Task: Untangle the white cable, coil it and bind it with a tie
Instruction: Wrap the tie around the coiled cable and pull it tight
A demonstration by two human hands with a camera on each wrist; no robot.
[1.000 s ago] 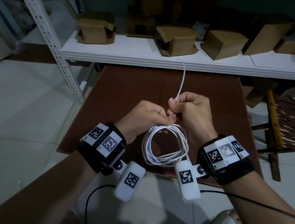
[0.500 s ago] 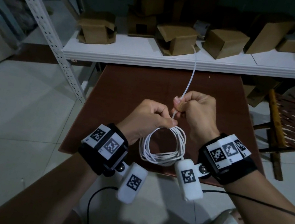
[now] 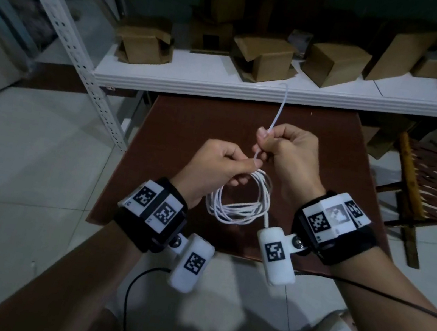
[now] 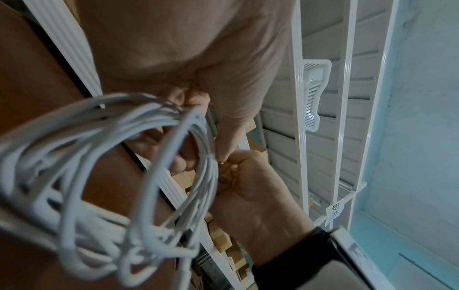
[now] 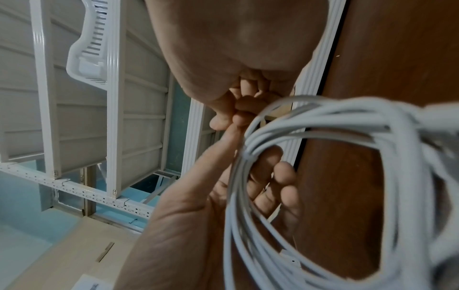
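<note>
The white cable [image 3: 232,216] hangs as a coil of several loops over the brown table [image 3: 204,122]. My left hand [image 3: 223,166] pinches the top of the coil where a thin white tie [image 4: 208,156] wraps the strands. My right hand [image 3: 285,153] is fisted on the tie's tail [image 3: 278,109], which sticks up past the thumb toward the shelf. In the right wrist view the tie loop [image 5: 246,155] sits snug round the cable [image 5: 238,215], with the left hand's fingers [image 5: 285,176] through the coil. A short taut piece of tie runs between the two hands.
A white shelf [image 3: 253,90] behind the table carries several cardboard boxes [image 3: 264,57]. A perforated metal upright [image 3: 80,49] stands at the left. A wooden chair [image 3: 414,198] is at the right. Black sensor leads [image 3: 132,295] trail below my wrists.
My right hand has drawn the tie's tail up and away from the left hand, so a short taut stretch now shows between them. The left hand keeps hold of the coil.
</note>
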